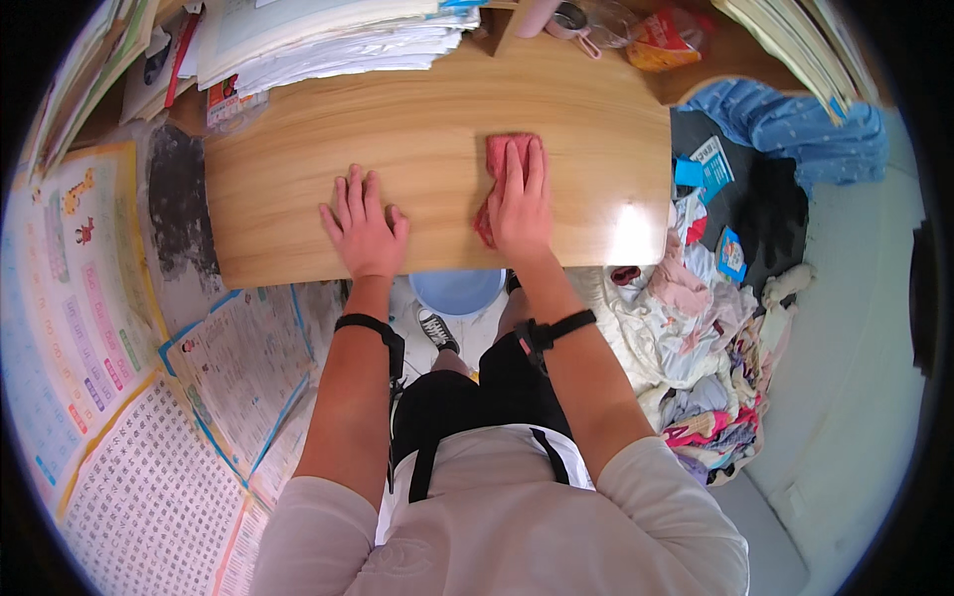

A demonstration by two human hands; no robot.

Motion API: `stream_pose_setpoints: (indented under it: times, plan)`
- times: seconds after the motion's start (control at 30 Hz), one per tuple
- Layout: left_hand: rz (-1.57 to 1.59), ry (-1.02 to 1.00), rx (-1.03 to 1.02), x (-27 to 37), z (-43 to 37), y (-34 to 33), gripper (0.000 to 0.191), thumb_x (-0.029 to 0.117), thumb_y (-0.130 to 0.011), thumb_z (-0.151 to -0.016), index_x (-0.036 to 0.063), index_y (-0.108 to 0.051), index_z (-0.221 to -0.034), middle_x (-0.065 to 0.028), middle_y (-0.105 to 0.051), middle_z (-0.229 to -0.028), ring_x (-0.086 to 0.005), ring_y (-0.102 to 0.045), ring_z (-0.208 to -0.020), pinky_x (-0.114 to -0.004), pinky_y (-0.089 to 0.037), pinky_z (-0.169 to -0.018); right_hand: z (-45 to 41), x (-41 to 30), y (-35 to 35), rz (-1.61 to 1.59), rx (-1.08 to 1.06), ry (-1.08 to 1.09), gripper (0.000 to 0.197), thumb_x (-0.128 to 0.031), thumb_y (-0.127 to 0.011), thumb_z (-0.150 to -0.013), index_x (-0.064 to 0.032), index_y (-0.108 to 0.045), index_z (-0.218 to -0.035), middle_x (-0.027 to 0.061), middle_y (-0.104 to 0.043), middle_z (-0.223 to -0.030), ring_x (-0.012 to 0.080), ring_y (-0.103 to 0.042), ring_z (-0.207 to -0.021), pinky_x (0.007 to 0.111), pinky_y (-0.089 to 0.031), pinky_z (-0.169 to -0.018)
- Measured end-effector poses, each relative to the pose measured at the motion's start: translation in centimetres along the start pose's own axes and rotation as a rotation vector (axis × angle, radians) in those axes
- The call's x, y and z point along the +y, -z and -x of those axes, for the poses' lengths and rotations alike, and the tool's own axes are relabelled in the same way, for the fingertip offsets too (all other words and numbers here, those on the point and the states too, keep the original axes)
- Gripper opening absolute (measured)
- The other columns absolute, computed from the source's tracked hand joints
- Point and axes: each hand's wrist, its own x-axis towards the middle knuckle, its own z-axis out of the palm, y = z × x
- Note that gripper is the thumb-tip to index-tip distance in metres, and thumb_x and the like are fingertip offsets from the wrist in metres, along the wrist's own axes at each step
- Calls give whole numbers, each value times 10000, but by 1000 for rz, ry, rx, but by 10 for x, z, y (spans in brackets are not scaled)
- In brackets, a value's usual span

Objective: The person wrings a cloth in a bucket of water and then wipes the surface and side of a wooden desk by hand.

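Observation:
A wooden desktop (440,112) spreads out in front of me. My left hand (365,227) lies palm down on its left half, fingers spread, with nothing under it that I can see. Farther right, my right hand (523,201) presses a folded red cloth (496,149) against the wood. The cloth sticks out past the fingertips and along the hand's left side; the part beneath the palm is hidden.
Stacked papers (335,52) stand at the desk's back left. A metal cup (570,18) and an orange-red packet (665,41) sit at the back right. Below the front edge is a blue basin (458,290). Piled clothes (700,320) lie at right; posters (156,439) cover the left wall.

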Motion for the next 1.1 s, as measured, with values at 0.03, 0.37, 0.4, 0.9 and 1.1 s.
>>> stream_pose_setpoints:
  times: [0.03, 0.37, 0.4, 0.9, 1.1]
  plan:
    - [14, -13, 5, -2, 2, 0, 696, 339, -600, -1013, 139, -485, -1670, -44, -333, -1838, -319, -254, -1707, -663, -115, -1365, -18, 1, -4, -4, -15, 12, 838, -135, -756, -913, -57, -447, -1688, 299, -366, -1740, 528, -357, -1601, 579, -393, -1299]
    - [74, -36, 8, -3, 8, 3, 718, 315, -604, -982, 130, -486, -1666, -68, -358, -1826, -348, -268, -1703, -684, -111, -1354, -125, 11, -27, 16, 92, 79, 789, -221, -747, -949, -57, -470, -1670, 316, -384, -1732, 512, -384, -1588, 551, -367, -1319]
    - [77, -49, 8, -2, 7, 2, 718, 315, -604, -982, 130, -486, -1666, -68, -358, -1826, -348, -268, -1703, -684, -111, -1354, -121, 15, -24, 20, 100, 70, 789, -221, -747, -949, -57, -470, -1670, 316, -384, -1732, 512, -384, -1588, 551, -367, -1319]
    - [-5, -31, 45, 1, 2, -1, 695, 330, -593, -1014, 144, -482, -1674, -41, -327, -1843, -321, -266, -1704, -665, -157, -1352, 2, 60, 40, -2, 40, 19, 784, -135, -725, -936, -63, -473, -1674, 293, -399, -1728, 524, -369, -1603, 582, -395, -1300]
    - [-19, -40, 35, -3, 6, -3, 716, 340, -592, -1002, 136, -479, -1680, -50, -342, -1841, -328, -271, -1704, -668, -145, -1354, -115, 61, -1, 42, 95, 92, 757, -159, -701, -964, -44, -451, -1670, 321, -400, -1710, 535, -399, -1570, 590, -388, -1291]
